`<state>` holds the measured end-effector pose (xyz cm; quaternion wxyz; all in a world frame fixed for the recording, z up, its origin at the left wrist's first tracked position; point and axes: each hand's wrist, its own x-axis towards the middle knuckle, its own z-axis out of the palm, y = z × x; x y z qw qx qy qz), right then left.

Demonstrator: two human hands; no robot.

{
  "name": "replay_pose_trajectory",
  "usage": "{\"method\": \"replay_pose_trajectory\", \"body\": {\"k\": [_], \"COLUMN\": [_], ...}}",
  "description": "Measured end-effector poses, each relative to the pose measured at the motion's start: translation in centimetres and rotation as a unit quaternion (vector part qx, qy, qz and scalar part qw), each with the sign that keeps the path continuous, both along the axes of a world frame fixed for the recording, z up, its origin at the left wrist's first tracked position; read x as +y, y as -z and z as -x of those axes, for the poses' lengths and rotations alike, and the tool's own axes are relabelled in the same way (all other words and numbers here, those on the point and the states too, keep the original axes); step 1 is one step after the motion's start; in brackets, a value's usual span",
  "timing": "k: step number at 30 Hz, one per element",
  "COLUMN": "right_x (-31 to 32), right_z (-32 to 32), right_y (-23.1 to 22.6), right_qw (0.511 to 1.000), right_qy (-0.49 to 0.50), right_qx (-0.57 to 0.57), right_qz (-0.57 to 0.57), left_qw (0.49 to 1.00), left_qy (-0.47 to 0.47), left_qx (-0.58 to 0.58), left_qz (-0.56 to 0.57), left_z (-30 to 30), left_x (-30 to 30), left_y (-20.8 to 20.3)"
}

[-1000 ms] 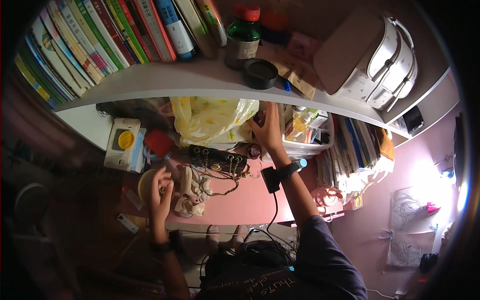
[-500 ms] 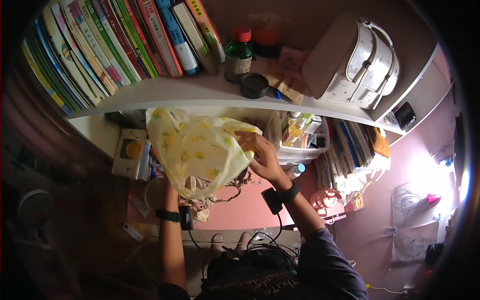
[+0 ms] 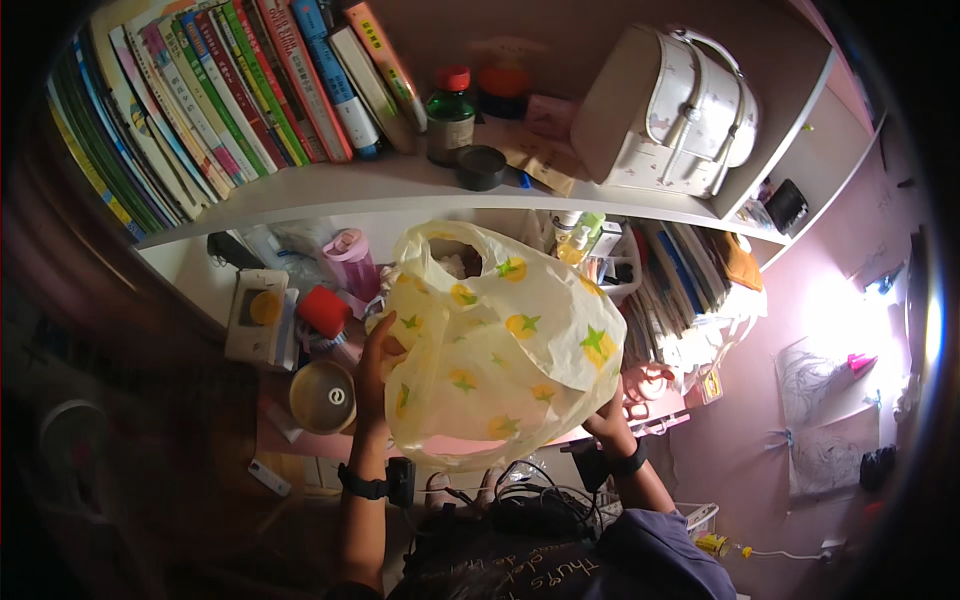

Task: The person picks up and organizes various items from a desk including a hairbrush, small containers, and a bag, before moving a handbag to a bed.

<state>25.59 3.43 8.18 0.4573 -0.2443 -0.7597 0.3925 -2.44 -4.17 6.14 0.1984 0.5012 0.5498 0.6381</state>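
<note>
A thin, pale yellow plastic bag [image 3: 480, 400] printed with orange fruit and green leaves spreads wide between my hands over the pink desk. Its handle opening is at the top, toward the shelf. My left hand [image 3: 377, 358] grips the bag's left edge, with thumb and fingers partly showing. At the lower right edge, my right hand [image 3: 608, 420] is closed on the bag; its fingertips are partly hidden behind the plastic. Most of the desk top lies hidden under the bag.
A round tin [image 3: 322, 398] stands beside my left wrist, near a pink bottle [image 3: 350, 262] and a red object [image 3: 323, 311]. Above runs a shelf [image 3: 400, 205] with books, a green jar [image 3: 450, 120] and a white backpack [image 3: 670, 120]. Stacked books [image 3: 670, 285] stand right.
The bag has been spread out and shifted right and nearer me. My right hand has moved down and right to its lower edge. My left hand now shows at its left edge.
</note>
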Motion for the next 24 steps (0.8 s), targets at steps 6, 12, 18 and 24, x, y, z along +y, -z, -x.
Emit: {"method": "replay_pose_trajectory", "body": {"k": [6,12,18,24], "right_x": [-0.5,1.1,1.1,1.3], "right_z": [-1.2,-5.0,-7.6,-8.4], "right_y": [0.2,1.3,4.7,5.4], "right_qw": [0.984,0.958,0.968,0.986], "right_qy": [0.149,0.285,0.251,0.151], "right_qx": [0.097,-0.002,-0.006,0.010], "right_qz": [0.005,-0.032,0.025,0.076], "left_qw": [0.997,0.979,0.975,0.852], "left_qy": [0.049,0.135,0.185,0.360], "left_qx": [0.047,-0.007,0.004,0.348], "left_qz": [0.035,0.150,0.122,0.154], "left_z": [-1.9,-3.7,-6.2,-5.9], "left_x": [-0.4,-0.4,-0.9,0.9], "left_y": [1.6,4.8,4.3,3.8]}}
